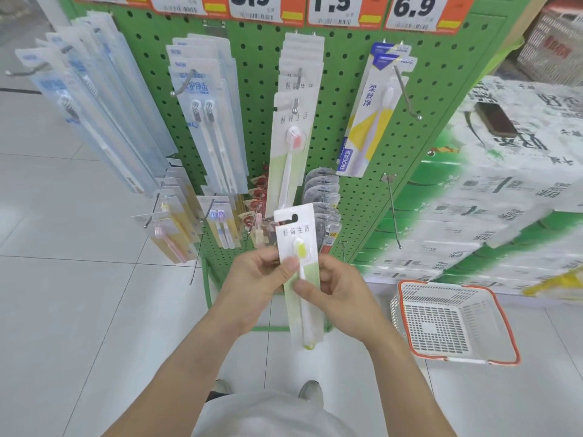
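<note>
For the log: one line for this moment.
left hand: grips toothbrush pack | right hand: pinches pack | basket: on floor

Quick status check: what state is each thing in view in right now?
toothbrush pack, off the rack, held upright in both hands.
left hand, grips the pack's left edge.
right hand, grips the pack's right edge.
basket, upright on the floor.
pink-bristled pack, hanging on its hook.

- Both hands hold 1 packaged toothbrush (299, 257) upright before a green pegboard rack (258, 58).
- Left hand (255, 279) pinches its left edge; right hand (334, 288) grips the right edge.
- More toothbrush packs (205, 115) hang on hooks.
- A white basket (454, 323) with orange rim sits on the tiled floor (79, 279), right.
</note>
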The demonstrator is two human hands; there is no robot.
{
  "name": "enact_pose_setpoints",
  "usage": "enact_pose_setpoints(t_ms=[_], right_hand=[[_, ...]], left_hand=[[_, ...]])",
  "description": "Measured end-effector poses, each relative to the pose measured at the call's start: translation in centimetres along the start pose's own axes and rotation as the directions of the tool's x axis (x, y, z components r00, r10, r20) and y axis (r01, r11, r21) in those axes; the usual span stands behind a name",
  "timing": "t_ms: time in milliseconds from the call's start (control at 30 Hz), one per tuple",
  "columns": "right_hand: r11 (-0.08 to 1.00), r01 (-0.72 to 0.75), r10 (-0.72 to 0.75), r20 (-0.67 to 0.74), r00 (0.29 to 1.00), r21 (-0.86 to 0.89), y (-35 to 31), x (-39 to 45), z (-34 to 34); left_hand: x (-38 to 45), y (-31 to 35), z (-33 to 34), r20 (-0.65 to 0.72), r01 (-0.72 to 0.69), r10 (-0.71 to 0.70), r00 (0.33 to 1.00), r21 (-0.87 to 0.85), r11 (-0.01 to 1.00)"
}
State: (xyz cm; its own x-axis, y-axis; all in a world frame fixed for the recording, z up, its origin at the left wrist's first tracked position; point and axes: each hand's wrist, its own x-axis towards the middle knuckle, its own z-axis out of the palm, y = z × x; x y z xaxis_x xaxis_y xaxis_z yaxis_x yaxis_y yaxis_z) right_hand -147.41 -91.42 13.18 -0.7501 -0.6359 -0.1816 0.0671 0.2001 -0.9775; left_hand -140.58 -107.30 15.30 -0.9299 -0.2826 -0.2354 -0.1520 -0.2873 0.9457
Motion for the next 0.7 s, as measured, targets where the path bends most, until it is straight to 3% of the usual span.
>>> enact_pose_setpoints(t_ms=[167,333,533,700], right_hand=[[0.994,0.090,-0.080,-0.137,0.987,0.065,-0.5,0.1,-0.7],[0.978,0.209,-0.186,-0.392,0.901,0.016,-3.3,1.3,-2.1],[0.923,0.221,-0.364,-0.527,0.768,-0.315,-6.7,4.5,-4.2],[0.897,0.182,-0.381,-0.496,0.780,-0.404,-8.8,7.3,-4.2]], left_hand=[[0.6,1.2,0.0,-0.149,-0.148,0.203,0.968,0.316,0.937],[2.3,4.2,0.9,-0.351,-0.234,0.401,0.846,0.430,0.872],[5.6,7.9,1.7,-0.248,-0.323,0.488,0.837,0.497,0.806],[7.2,10.5,2.7,-0.183,-0.393,0.507,0.842,0.435,0.810]])
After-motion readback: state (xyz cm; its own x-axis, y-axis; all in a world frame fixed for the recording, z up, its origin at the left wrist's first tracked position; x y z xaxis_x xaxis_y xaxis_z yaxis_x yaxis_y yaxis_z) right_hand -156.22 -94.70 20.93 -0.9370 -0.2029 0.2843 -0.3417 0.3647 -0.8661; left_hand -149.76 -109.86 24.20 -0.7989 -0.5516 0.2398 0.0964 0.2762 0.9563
